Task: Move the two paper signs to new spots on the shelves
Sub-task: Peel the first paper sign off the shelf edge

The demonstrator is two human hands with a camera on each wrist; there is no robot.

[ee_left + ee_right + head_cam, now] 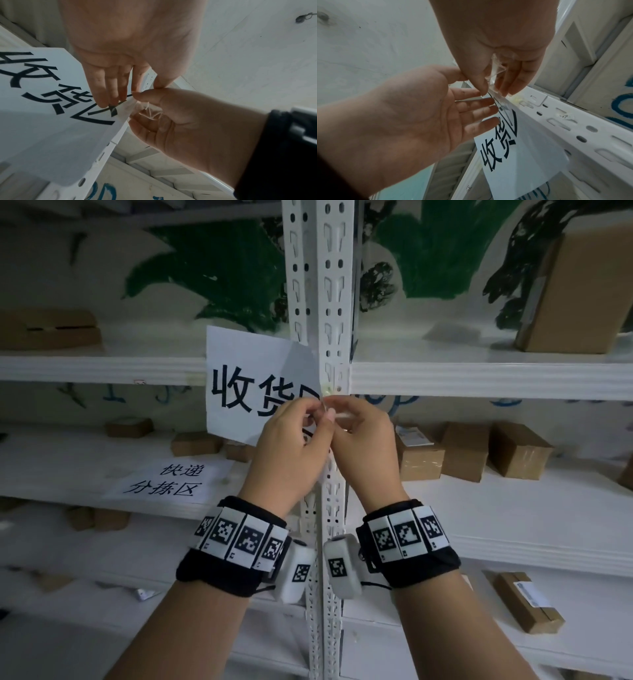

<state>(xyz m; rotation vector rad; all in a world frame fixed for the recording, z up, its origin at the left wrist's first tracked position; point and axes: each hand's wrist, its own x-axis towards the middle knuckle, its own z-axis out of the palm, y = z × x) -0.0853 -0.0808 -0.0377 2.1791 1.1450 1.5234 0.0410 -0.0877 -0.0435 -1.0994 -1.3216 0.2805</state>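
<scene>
A white paper sign (239, 378) with large black characters hangs across the shelf edge beside the upright post (329, 285); its right edge is lifted off the post. My left hand (313, 414) lays straight fingers (109, 97) on the printed face of the sign (51, 121) near that edge. My right hand (334, 414) pinches crumpled clear tape (149, 112) at the sign's corner, thumb against fingers. In the right wrist view the tape (496, 67) sits inside my right hand (496, 89), above the sign (522, 155). A second sign (171, 481) lies flat on the lower left shelf.
Small cardboard boxes (513, 450) stand on the shelf to the right, and a tall box (575, 289) on the shelf above. A flat box (48, 330) lies at upper left. Behind the shelves is a painted wall.
</scene>
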